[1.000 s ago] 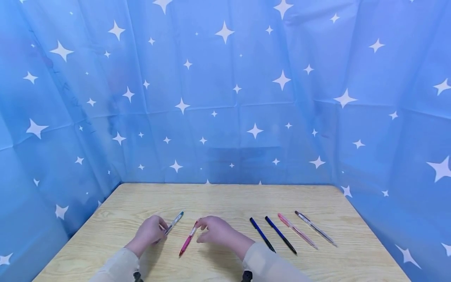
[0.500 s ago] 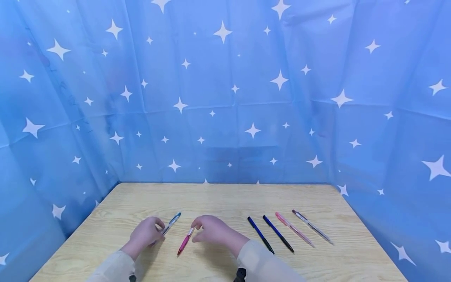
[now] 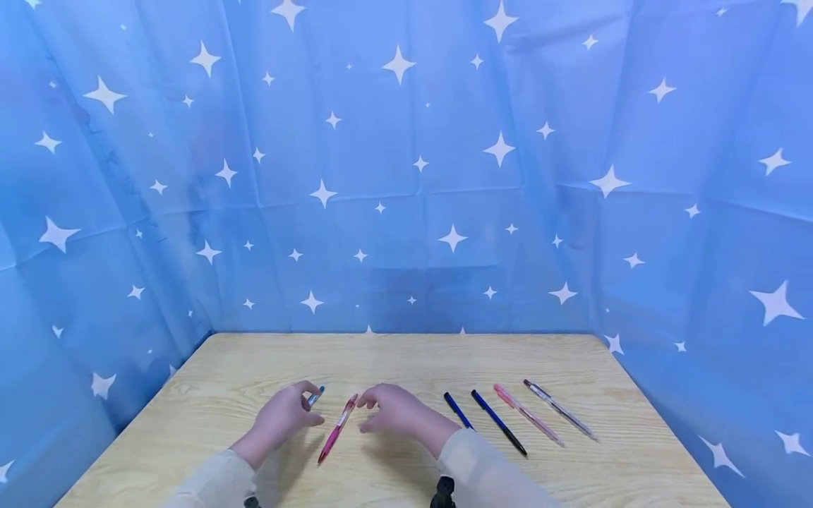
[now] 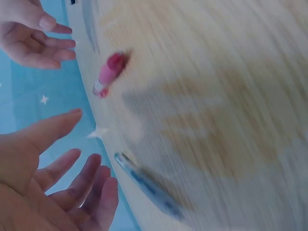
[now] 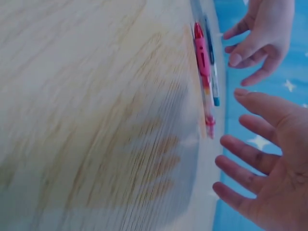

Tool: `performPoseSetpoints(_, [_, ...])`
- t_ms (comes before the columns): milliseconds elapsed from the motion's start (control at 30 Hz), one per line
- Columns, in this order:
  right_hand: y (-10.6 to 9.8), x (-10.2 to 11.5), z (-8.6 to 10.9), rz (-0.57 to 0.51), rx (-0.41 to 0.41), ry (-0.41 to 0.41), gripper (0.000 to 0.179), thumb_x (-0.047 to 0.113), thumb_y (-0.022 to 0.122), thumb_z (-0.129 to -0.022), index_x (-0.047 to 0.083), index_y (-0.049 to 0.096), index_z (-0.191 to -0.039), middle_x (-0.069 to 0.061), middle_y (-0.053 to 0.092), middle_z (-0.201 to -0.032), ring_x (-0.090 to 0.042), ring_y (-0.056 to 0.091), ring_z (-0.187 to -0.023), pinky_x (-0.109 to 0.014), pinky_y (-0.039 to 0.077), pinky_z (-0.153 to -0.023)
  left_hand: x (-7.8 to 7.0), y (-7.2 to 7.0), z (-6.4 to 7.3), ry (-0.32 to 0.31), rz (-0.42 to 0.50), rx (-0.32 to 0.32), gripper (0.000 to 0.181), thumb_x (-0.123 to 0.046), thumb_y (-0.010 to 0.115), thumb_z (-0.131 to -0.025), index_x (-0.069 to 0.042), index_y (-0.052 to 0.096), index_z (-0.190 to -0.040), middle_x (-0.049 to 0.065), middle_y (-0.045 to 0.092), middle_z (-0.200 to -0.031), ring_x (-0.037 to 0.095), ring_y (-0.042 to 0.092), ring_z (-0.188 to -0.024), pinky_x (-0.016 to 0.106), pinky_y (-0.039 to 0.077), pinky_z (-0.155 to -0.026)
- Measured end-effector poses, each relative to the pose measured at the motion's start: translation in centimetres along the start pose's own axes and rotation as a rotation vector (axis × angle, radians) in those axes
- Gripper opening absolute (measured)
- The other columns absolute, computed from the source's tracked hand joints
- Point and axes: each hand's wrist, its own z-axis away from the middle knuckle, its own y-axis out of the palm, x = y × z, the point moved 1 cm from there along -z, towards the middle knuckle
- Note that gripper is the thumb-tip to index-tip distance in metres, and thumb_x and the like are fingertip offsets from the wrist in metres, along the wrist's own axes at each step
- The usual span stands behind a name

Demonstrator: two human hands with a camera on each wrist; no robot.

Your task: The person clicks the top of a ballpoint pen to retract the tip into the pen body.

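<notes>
Both hands hover over the wooden table with nothing in their grasp. My left hand (image 3: 279,421) has its fingers spread above a clear pen with a teal end (image 3: 315,398), partly hidden behind them in the head view. That pen (image 4: 149,186) lies apart from the hand in the left wrist view. Between the hands, a pink pen (image 3: 337,430) rests slantwise on the table. Just right of its far end is my right hand (image 3: 400,415), thumb and fingers parted. The right wrist view shows the pink pen (image 5: 202,55) beside the teal-ended one (image 5: 215,91), clear of the fingers.
Further right lie two dark blue pens, one (image 3: 459,409) partly covered by the right sleeve, the other (image 3: 499,422) in full view. Beyond them are a light pink pen (image 3: 528,415) and a clear, dark-ended pen (image 3: 560,409). A blue starry curtain (image 3: 406,212) surrounds the table (image 3: 406,360).
My left hand has let go of the teal-ended pen and shifted up and right. The fingers of my right hand have come off the pink pen, which stays on the table.
</notes>
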Motion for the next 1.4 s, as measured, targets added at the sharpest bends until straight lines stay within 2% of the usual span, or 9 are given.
performPoseSetpoints(333, [-0.6,-1.1,0.8,0.045,0.046,-0.002,0.037,0.022,0.081,-0.079,0.011,0.071,-0.113,-0.002,0.066,-0.105,-0.017,0.061,-0.099,-0.031,0.050,-0.085,-1.2,1.8,-0.2,0.092,0.008,0.173,0.052,-0.011,0.087,-0.067,-0.010,0.064,-0.114,0.000,0.058,-0.077,0.016,0.054,-0.068,0.035,0.046,-0.060])
performPoseSetpoints(533, [-0.8,-1.6,1.4,0.139,0.056,-0.030,0.036,0.022,0.082,-0.078,0.012,0.072,-0.111,0.000,0.067,-0.105,-0.014,0.061,-0.097,-0.028,0.050,-0.085,-1.4,2.5,-0.4,0.168,0.032,0.239,0.049,-0.003,0.086,-0.066,-0.012,0.065,-0.110,0.000,0.059,-0.073,0.015,0.056,-0.064,0.034,0.047,-0.059])
performPoseSetpoints(633, [-0.8,-1.8,1.7,0.177,0.061,-0.028,0.036,0.024,0.083,-0.078,0.015,0.072,-0.111,0.001,0.067,-0.105,-0.011,0.061,-0.096,-0.027,0.050,-0.085,-1.4,2.7,-0.4,0.169,0.048,0.268,0.048,-0.001,0.086,-0.065,-0.010,0.066,-0.108,0.001,0.059,-0.074,0.016,0.056,-0.065,0.034,0.047,-0.059])
performPoseSetpoints(967, [-0.7,-2.5,2.6,0.186,0.052,-0.053,0.036,0.025,0.083,-0.078,0.014,0.072,-0.110,0.005,0.065,-0.102,-0.008,0.059,-0.093,-0.026,0.050,-0.084,-1.5,3.3,-0.2,0.211,0.100,0.283,0.041,0.011,0.080,-0.064,-0.008,0.067,-0.098,0.002,0.056,-0.068,0.013,0.056,-0.054,0.027,0.049,-0.047])
performPoseSetpoints(1200, [-1.2,-2.6,3.2,0.136,0.049,-0.034,0.038,0.025,0.082,-0.079,0.014,0.070,-0.113,0.004,0.065,-0.106,-0.011,0.060,-0.097,-0.028,0.049,-0.085,-2.1,2.9,-0.1,0.162,0.080,0.299,0.039,0.017,0.076,-0.064,-0.007,0.070,-0.095,0.005,0.055,-0.067,0.014,0.056,-0.052,0.027,0.051,-0.045])
performPoseSetpoints(1400, [-1.7,-3.1,3.6,0.099,0.049,-0.025,0.040,0.027,0.081,-0.080,0.015,0.069,-0.116,0.004,0.064,-0.107,-0.014,0.060,-0.100,-0.030,0.050,-0.086,-2.9,2.6,0.0,0.166,0.039,0.320,0.042,0.019,0.075,-0.064,-0.008,0.070,-0.096,0.005,0.057,-0.068,0.015,0.057,-0.053,0.028,0.051,-0.045])
